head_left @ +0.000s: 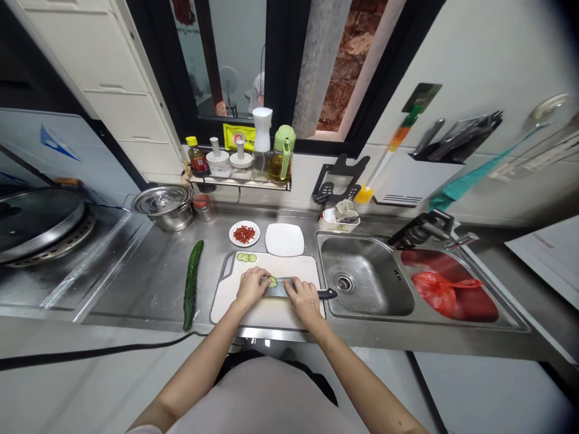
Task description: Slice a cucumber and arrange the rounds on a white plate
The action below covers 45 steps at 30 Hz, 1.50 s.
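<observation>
On the white cutting board (289, 315) a knife (277, 290) lies across my front, its blade pointing left and its black handle sticking out to the right. My left hand (252, 287) is closed, with its fingertips pinching a round cucumber slice (272, 281) against the blade. Fingers of my right hand (304, 300) press on the blade close to the handle. Several cut cucumber slices (246, 257) rest in a row at the board's upper left corner. Left of the board lies a whole cucumber (192, 283).
Behind the board stand a plate of chopped red pieces (244, 234) and a white plate (284, 240). A sink (368, 283) adjoins on the right; a red plastic bag (436, 293) is in the second basin. A lidded steel pot (165, 208) and a condiment shelf (239, 182) are at the back.
</observation>
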Tool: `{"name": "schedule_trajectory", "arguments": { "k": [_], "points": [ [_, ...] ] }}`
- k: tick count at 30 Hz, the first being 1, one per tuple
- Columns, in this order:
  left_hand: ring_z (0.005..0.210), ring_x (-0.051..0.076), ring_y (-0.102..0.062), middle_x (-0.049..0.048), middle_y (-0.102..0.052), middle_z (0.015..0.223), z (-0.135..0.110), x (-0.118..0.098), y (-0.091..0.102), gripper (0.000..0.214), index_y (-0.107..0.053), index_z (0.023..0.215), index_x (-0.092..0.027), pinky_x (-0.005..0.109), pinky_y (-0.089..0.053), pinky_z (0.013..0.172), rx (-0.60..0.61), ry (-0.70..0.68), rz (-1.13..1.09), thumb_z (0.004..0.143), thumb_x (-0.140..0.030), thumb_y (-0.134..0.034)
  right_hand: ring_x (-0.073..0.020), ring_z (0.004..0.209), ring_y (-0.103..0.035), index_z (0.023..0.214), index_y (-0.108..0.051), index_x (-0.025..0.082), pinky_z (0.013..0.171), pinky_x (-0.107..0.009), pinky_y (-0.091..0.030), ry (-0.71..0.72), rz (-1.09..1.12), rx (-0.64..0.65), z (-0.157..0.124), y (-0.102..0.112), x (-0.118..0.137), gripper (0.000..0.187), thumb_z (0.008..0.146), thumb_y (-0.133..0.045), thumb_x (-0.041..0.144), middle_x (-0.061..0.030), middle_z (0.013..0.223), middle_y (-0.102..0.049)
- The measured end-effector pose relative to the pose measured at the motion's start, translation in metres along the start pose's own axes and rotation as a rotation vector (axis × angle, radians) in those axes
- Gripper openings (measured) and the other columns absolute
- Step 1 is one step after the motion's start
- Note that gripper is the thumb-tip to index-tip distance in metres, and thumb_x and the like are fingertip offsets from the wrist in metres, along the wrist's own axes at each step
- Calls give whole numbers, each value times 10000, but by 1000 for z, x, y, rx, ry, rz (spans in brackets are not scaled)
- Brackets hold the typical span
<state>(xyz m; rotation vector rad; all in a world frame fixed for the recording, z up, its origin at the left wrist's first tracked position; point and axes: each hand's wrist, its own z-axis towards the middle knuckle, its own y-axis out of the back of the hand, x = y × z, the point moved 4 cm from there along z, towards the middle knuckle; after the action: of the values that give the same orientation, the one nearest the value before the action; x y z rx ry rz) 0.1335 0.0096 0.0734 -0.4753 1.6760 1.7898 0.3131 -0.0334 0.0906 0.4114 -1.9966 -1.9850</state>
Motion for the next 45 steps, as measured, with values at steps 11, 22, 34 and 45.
{"name": "schedule_trajectory", "arguments": {
  "k": [11,22,34,45],
  "points": [
    [662,147,-612,1,-687,727,5,30,0,162,-647,767,-216,253,-386,628,-43,404,-115,816,-365,-607,-214,916,-474,1295,-555,257,811,-348,-293,-32,-12,42,-17,-15,-8,419,938,-372,136,-111,1222,-555],
    [893,202,-645,23,-734,895,44,71,4,153,-689,867,-237,288,-408,758,-19,644,49,829,-325,-569,-179,838,-493,1177,-628,252,758,-307,-285,-63,-43,-201,-28,-35,-28,386,852,-497,91,-71,1078,-605],
    [979,273,-616,87,-723,943,74,77,-12,194,-713,832,-225,381,-377,851,-26,598,199,844,-310,-539,-181,863,-495,1201,-619,252,754,-307,-282,-94,14,-139,-25,-41,-32,371,867,-507,138,-85,1098,-591],
    [1030,281,-548,93,-694,990,76,84,-19,164,-698,844,-225,395,-344,863,-56,531,283,836,-305,-555,-175,847,-492,1182,-634,250,755,-298,-279,-113,28,-136,-24,-40,-35,330,895,-497,160,-80,1077,-599]
  ]
}}
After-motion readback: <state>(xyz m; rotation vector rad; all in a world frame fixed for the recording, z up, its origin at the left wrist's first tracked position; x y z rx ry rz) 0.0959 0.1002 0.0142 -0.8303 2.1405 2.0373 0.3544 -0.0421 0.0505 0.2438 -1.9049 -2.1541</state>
